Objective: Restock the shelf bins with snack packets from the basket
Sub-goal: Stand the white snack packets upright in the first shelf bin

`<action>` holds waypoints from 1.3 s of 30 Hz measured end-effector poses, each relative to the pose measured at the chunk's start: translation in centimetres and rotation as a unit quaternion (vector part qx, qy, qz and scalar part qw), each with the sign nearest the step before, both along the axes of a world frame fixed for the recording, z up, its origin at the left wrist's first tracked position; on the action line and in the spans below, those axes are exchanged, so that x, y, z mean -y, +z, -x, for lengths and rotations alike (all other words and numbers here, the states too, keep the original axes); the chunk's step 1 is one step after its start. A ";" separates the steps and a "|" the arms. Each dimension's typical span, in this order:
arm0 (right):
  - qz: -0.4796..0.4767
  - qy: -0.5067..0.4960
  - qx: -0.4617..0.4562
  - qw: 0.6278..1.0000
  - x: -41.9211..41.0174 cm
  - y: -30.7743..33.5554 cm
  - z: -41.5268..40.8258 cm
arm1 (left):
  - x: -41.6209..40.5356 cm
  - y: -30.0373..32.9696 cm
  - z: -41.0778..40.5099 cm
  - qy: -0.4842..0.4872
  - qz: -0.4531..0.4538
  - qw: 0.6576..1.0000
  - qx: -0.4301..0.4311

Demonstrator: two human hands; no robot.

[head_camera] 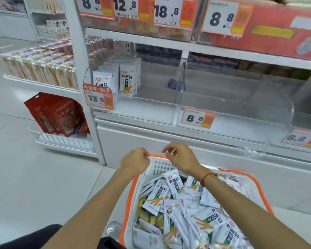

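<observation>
- Hovering over the far rim of the basket [133, 193], the left hand [136, 161] and right hand [180, 157] sit side by side, near each other but apart; the snack packets [183, 209] lie below and nearer the camera, under the forearms.
- Left hand: fingers curled into a loose fist at the orange rim; whether it pinches the rim cannot be told.
- Right hand: fingers loosely bent, nothing visibly held; a red cord [207, 177] circles its wrist.
- Shelf bins: the left clear bin [151, 108] holds upright packets of the same kind [127, 81] at its left end; the middle clear bin [232, 105] stands just beside it to the right.
- Cut off or unclear: the basket's near side runs past the bottom edge; a small dark blue item [174, 84] at the bins' divider is too blurred to identify.
- Legible writing: price tags reading "13.5" [98, 97] and "8.8" [197, 118] on the bin fronts; upper-shelf tags read "12.8", "18.8" and "8.8". Packet lettering is Chinese, small print unreadable.
</observation>
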State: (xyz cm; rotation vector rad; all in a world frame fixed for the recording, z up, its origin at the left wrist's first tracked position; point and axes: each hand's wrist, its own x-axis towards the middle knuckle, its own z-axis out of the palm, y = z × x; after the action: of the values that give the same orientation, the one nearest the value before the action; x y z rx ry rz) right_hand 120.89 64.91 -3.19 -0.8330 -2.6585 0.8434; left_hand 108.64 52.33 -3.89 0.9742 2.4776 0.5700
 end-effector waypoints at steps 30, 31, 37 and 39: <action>0.049 0.004 0.255 0.966 0.5 -11.0 -9.8 | 0.3 -16.6 -5.8 0.015 0.025 0.989 0.146; 0.044 0.013 0.283 0.958 1.3 -10.7 -9.8 | 0.4 -16.1 -5.6 0.010 0.033 0.990 0.138; -0.174 0.086 0.433 0.880 6.5 -11.6 -9.0 | 1.4 -14.2 -4.1 0.087 0.048 0.936 0.338; -0.187 0.074 0.414 0.888 7.4 -11.7 -8.4 | 2.3 -14.2 -3.5 0.101 0.040 0.913 0.393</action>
State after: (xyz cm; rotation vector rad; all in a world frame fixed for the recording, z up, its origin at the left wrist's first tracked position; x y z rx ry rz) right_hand 129.33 57.51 -14.84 -1.0585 -3.4696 -0.0853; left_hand 112.14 50.05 -18.14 0.3355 1.8463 0.7379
